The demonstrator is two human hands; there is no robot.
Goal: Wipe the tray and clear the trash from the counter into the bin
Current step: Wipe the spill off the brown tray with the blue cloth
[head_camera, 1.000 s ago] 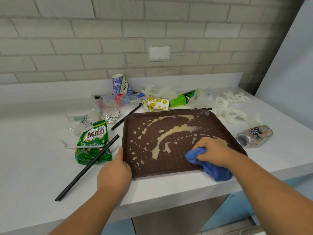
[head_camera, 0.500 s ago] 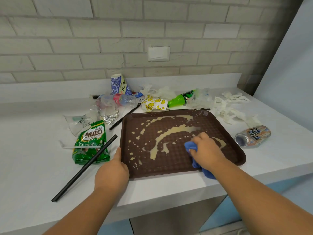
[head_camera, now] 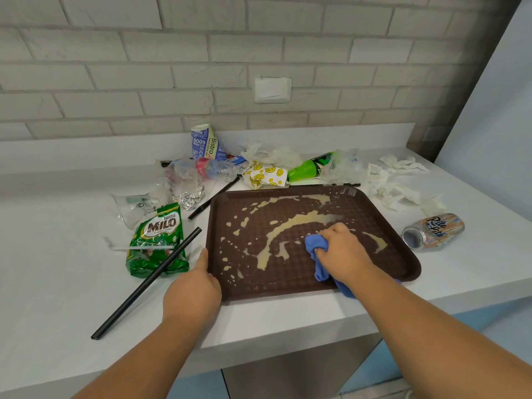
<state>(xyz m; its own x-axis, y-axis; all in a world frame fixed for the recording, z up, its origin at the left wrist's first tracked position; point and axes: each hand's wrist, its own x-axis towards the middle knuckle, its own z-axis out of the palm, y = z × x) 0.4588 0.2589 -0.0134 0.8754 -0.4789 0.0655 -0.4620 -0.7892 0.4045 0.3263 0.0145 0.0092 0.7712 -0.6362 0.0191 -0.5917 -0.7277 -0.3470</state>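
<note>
**Wiping the spilled tray, trash not yet touched**

The brown rectangular plastic tray [head_camera: 408, 263] lies flat on the white counter [head_camera: 57, 283] at the centre of the frame, its near edge close to the counter's front. A beige liquid spill [head_camera: 299, 221] streaks and spots its textured floor. The right hand [head_camera: 342, 251] is clenched round a bunched blue cloth [head_camera: 312, 246], pressing it onto the tray just below the main streak. The left hand [head_camera: 193, 289] sits at the tray's lower left corner with the thumb laid along the rim; its other fingers are tucked beneath it, so I cannot tell whether they grasp anything.

The tray looks stiff and light, likely to skate on the smooth counter under a push, so bracing it at the corner makes sense. The cloth is soft and absorbent and best kept wadded in the palm.

Litter lies at left and behind: a green Milo packet [head_camera: 158, 240], a long black straw [head_camera: 146, 283] and, at right, a crushed drink can [head_camera: 434, 230]. All look light and easy to pinch up. No bin is in view.
</note>
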